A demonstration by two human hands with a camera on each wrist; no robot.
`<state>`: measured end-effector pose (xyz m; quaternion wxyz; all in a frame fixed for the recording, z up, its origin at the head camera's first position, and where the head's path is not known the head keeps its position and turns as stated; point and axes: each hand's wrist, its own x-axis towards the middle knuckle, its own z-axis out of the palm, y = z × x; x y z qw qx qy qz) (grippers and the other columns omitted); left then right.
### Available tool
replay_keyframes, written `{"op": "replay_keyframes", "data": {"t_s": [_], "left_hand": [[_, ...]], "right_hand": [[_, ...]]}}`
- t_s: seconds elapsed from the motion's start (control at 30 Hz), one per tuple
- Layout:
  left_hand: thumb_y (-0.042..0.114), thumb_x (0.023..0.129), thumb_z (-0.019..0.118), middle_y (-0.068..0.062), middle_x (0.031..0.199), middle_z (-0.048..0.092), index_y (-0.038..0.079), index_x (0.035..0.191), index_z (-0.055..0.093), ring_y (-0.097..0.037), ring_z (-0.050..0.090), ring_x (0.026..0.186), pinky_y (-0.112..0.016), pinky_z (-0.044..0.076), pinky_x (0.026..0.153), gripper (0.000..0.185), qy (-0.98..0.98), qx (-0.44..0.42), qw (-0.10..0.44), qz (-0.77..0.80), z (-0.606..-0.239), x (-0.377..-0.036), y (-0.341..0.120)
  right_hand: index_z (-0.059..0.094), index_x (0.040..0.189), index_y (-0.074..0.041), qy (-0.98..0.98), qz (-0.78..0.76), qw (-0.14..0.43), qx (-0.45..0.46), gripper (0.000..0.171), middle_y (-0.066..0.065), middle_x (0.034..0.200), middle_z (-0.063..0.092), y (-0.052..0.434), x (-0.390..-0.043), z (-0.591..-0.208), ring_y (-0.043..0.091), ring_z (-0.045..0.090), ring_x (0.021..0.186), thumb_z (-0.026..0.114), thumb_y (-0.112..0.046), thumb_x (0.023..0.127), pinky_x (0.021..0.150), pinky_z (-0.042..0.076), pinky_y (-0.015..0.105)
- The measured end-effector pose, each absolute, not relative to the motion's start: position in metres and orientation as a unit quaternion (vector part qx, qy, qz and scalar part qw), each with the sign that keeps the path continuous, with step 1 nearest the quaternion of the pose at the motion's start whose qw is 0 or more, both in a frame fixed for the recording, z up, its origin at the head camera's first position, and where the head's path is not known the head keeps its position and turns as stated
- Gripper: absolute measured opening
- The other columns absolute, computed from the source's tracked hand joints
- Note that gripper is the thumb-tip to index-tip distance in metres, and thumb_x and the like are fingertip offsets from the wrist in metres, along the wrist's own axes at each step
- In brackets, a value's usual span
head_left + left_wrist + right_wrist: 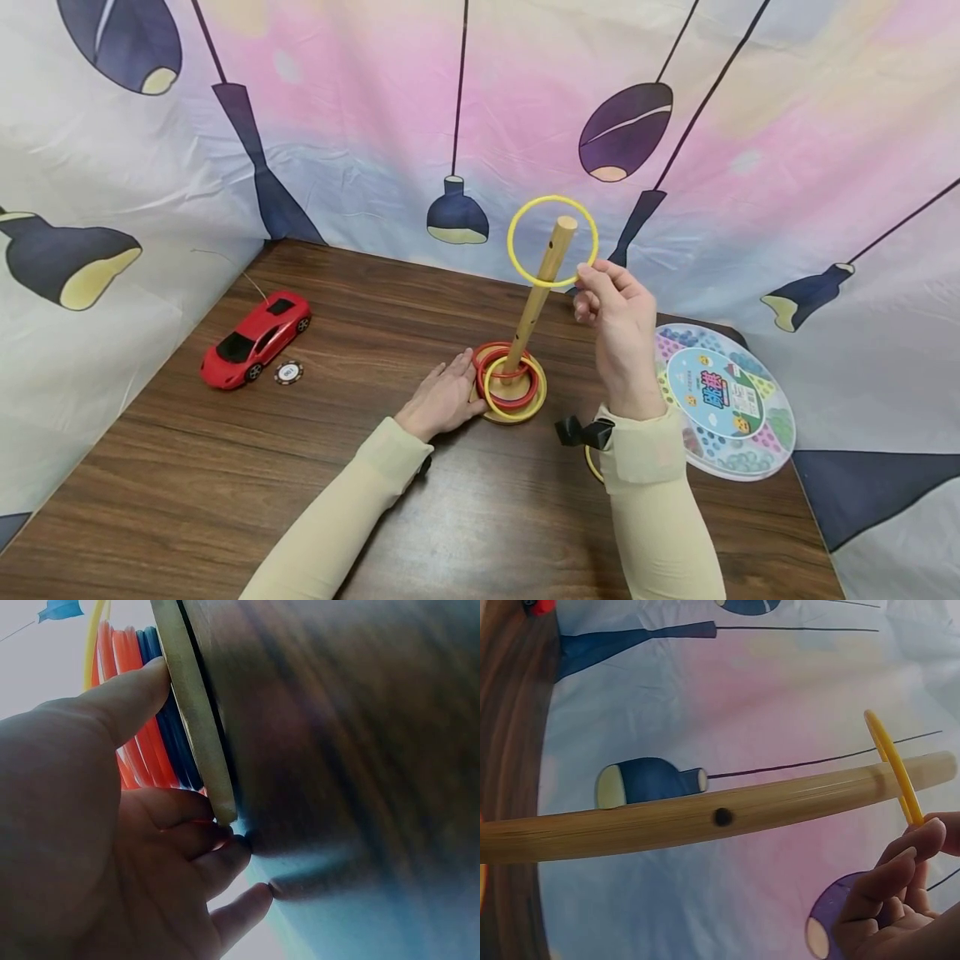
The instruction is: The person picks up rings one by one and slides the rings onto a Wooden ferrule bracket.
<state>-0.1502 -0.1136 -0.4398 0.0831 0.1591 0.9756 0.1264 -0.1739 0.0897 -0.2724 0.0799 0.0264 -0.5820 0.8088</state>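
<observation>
A wooden post [534, 312] rises from a round wooden base [196, 720], leaning right in the head view. Around its foot lie stacked red rings [150, 746], dark blue rings [177, 742] and a yellow ring [543, 402] on top. My left hand [441, 396] holds the base's left edge, its thumb on one side and fingers on the other. Between thumb and fingertips, my right hand [626, 321] pinches another yellow ring [511, 242]. That ring encircles the post just below its tip, as the right wrist view shows.
At the left stand a red toy car [258, 337] and a poker chip [288, 372]. A round Chinese checkers board [780, 417] lies at the right. Part of another yellow ring [592, 467] shows beside my right sleeve. A printed cloth [360, 125] hangs behind the table.
</observation>
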Motion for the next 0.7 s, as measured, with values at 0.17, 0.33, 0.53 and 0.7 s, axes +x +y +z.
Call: {"op": "replay_keyframes", "data": {"t_s": [0.17,0.33,0.53,0.7], "left_hand": [[0.047,0.096,0.056,-0.018,0.157,0.024,-0.005,0.146,0.037,-0.027,0.024,0.145,-0.047,0.025,0.114,0.075,0.976,0.16,0.081,0.124,-0.44,-0.151,-0.113],[0.047,0.096,0.056,-0.018,0.157,0.025,-0.005,0.146,0.038,-0.027,0.025,0.144,-0.047,0.025,0.114,0.075,0.976,0.162,0.076,0.121,-0.441,-0.151,-0.113],[0.046,0.095,0.058,-0.019,0.156,0.027,-0.005,0.145,0.04,-0.028,0.027,0.144,-0.048,0.027,0.113,0.074,0.977,0.165,0.068,0.119,-0.441,-0.152,-0.113],[0.046,0.095,0.058,-0.019,0.156,0.027,-0.006,0.144,0.041,-0.027,0.027,0.144,-0.048,0.027,0.113,0.073,0.977,0.163,0.067,0.119,-0.44,-0.151,-0.113]], "right_hand": [[0.062,0.094,-0.005,-0.597,0.799,0.068,0.013,0.008,0.002,0.074,0.06,0.091,-0.174,-0.287,0.011,0.049,0.054,0.067,-0.011,0.091,0.053,0.042,0.02],[0.063,0.093,-0.006,-0.603,0.796,0.053,-0.005,0.007,0.001,0.072,0.06,0.094,-0.172,-0.3,0.01,0.049,0.053,0.068,-0.011,0.091,0.052,0.042,0.019],[0.064,0.093,-0.006,-0.611,0.79,0.033,-0.029,0.008,-0.001,0.068,0.061,0.096,-0.173,-0.317,0.009,0.049,0.05,0.069,-0.012,0.09,0.051,0.041,0.019],[0.062,0.095,-0.007,-0.622,0.781,0.018,-0.047,0.008,-0.004,0.067,0.062,0.097,-0.173,-0.328,0.007,0.05,0.049,0.068,-0.011,0.091,0.05,0.042,0.018]]}}
